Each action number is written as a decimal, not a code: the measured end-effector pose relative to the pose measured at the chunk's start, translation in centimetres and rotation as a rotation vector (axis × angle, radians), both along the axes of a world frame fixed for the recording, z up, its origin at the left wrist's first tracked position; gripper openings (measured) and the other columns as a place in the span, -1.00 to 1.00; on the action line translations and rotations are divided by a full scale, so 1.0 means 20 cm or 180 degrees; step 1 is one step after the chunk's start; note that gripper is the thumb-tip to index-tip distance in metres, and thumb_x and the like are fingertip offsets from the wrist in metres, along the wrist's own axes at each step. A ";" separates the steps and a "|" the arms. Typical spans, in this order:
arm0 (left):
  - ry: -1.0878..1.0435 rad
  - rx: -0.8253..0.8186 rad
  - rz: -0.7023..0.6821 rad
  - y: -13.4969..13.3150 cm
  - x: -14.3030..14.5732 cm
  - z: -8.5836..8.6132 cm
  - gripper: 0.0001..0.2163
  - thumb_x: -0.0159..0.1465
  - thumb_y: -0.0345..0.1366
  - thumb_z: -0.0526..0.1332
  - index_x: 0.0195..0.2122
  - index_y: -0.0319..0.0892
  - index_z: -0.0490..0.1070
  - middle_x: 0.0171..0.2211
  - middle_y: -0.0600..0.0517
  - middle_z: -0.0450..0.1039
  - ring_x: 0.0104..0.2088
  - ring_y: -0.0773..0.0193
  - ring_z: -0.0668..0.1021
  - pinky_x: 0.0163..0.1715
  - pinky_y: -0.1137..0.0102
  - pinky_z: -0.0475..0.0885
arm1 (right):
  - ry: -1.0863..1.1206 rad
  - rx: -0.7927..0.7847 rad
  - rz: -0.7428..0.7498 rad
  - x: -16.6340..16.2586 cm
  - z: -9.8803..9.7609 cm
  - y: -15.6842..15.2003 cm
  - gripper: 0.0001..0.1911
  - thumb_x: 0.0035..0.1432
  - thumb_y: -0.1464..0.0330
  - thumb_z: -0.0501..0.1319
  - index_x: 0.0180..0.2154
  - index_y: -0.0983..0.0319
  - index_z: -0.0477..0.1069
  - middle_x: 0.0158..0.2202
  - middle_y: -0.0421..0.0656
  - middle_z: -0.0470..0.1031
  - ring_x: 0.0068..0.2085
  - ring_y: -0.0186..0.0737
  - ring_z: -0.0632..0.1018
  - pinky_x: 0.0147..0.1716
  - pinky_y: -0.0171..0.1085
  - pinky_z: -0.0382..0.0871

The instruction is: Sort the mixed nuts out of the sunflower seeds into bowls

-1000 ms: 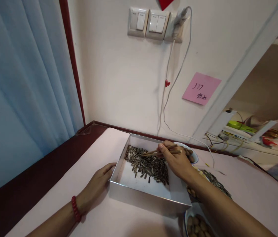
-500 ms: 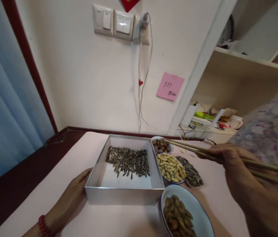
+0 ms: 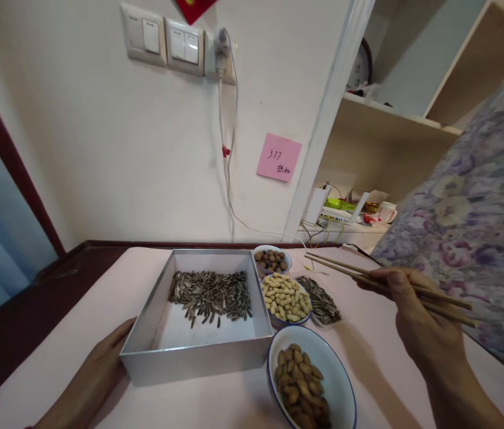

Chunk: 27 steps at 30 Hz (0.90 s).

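Right hand: I'm seeing the right hand (image 3: 417,325) clamping the chopsticks (image 3: 350,271) toward their thick ends; tips hanging above the surface (image 3: 377,369), near the peanut bowl (image 3: 285,296)
Left hand: left hand (image 3: 95,375) lying loose-fingered against the box (image 3: 193,360) near corner; not gripping
Seeds: sunflower seeds (image 3: 211,293) lying in the box's far half
Handling: I'm judging the chopsticks stiff, light and slick-tipped; seeds tiny and slippery, so pinching across the flat faces

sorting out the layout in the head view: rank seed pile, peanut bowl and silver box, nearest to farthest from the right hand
1. seed pile, just left of the right hand holding chopsticks
2. peanut bowl, further left
3. silver box, farthest left
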<state>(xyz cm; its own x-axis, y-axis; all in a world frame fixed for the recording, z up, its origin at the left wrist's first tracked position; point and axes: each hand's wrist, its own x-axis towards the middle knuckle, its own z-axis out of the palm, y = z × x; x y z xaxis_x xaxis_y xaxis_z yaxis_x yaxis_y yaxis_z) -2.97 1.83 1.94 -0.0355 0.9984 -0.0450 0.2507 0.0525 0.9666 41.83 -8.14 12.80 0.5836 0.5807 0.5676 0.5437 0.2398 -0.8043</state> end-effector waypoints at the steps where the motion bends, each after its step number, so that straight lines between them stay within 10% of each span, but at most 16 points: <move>1: -0.0085 -0.0022 -0.0095 0.00 0.00 0.00 -0.55 0.19 0.04 0.26 0.03 -0.05 0.53 0.02 0.05 0.60 0.03 -0.04 0.58 0.01 0.28 0.50 | 0.0012 0.0076 0.0152 -0.03 0.01 0.02 -0.59 0.20 -0.03 0.20 -0.26 0.18 0.50 -0.30 -0.16 0.55 -0.26 -0.19 0.62 -0.15 -0.19 0.54; 17: -0.0857 -0.0219 -0.0304 -0.06 0.05 0.07 -0.62 0.23 -0.20 0.27 0.07 -0.14 0.51 -0.01 -0.06 0.60 0.02 -0.02 0.57 -0.02 0.27 0.47 | -0.1079 -0.0727 0.2091 -0.57 -0.03 0.47 -0.63 0.34 0.09 0.06 -0.36 0.18 0.42 -0.38 -0.20 0.45 -0.30 -0.23 0.47 -0.29 -0.25 0.33; 27: -0.0866 -0.0270 -0.0308 -0.06 0.05 0.07 -0.63 0.25 -0.22 0.25 0.08 -0.14 0.51 0.05 -0.05 0.57 0.12 -0.02 0.50 0.05 0.31 0.43 | -0.1373 -0.0907 0.2270 -0.68 -0.12 0.65 -0.59 0.32 0.11 0.05 -0.49 0.20 0.30 -0.48 -0.22 0.36 -0.40 -0.27 0.38 -0.37 -0.25 0.19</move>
